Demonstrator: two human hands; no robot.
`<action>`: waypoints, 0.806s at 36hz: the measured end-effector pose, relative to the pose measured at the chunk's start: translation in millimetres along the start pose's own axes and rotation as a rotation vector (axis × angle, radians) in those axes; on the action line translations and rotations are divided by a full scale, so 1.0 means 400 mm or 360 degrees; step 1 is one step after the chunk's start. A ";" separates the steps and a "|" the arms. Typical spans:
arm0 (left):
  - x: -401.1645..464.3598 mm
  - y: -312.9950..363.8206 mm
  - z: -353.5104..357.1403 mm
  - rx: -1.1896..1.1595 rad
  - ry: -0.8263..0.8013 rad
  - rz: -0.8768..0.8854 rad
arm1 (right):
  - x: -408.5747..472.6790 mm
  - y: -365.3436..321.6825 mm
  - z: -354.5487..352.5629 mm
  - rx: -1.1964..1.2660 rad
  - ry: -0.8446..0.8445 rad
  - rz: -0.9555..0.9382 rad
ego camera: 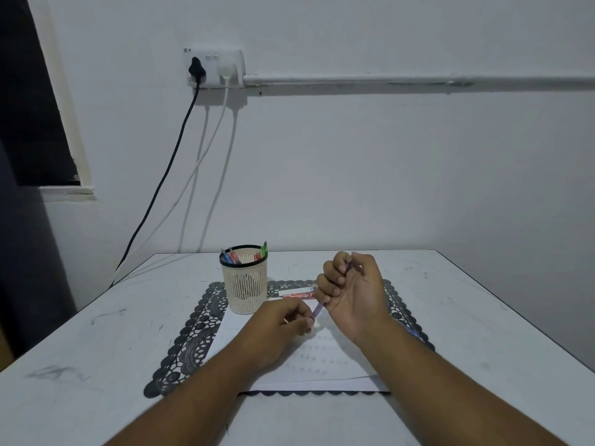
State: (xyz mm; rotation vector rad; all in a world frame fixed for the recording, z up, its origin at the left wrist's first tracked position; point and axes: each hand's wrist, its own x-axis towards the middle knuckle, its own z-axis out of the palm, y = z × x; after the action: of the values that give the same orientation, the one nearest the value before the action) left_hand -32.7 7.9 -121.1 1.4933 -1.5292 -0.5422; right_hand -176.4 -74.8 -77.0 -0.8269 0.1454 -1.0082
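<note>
The right hand (351,291) grips a purple pen (318,310) in curled fingers. The left hand (286,320) pinches its lower end, seemingly uncapping it. Writing on the paper (322,365) is yet to come.

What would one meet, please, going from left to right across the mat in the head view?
First the pen holder, then the left hand, the purple pen, and last the right hand.

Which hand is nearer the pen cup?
Left. The left hand is just right of the cup; the right hand is farther right, gripping the pen.
</note>
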 end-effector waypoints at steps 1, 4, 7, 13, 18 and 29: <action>-0.001 0.002 -0.001 -0.0007 0.0003 -0.0005 | -0.001 -0.001 0.001 0.0002 -0.0015 -0.0003; -0.002 0.006 0.000 -0.0099 0.0002 -0.0014 | -0.001 -0.003 -0.001 0.0012 -0.0050 -0.0003; -0.004 0.008 0.003 -0.0253 -0.0006 -0.0044 | -0.002 -0.005 -0.004 0.0054 -0.0065 -0.0001; -0.007 0.008 0.004 -0.0418 -0.0045 -0.0075 | -0.002 -0.006 -0.006 0.0034 -0.0109 -0.0010; -0.011 -0.001 -0.001 -0.0344 -0.0114 -0.0092 | -0.009 0.000 -0.004 -0.0133 -0.0254 0.0003; 0.005 -0.007 -0.036 0.0087 -0.0064 0.0190 | -0.037 0.034 0.041 -0.0587 -0.0503 -0.0115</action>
State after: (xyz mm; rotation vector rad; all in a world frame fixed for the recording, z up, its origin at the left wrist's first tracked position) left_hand -19.0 9.3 -115.7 1.4291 -1.6645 -0.4661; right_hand -167.3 -50.4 -78.6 -1.3257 0.0300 -0.9169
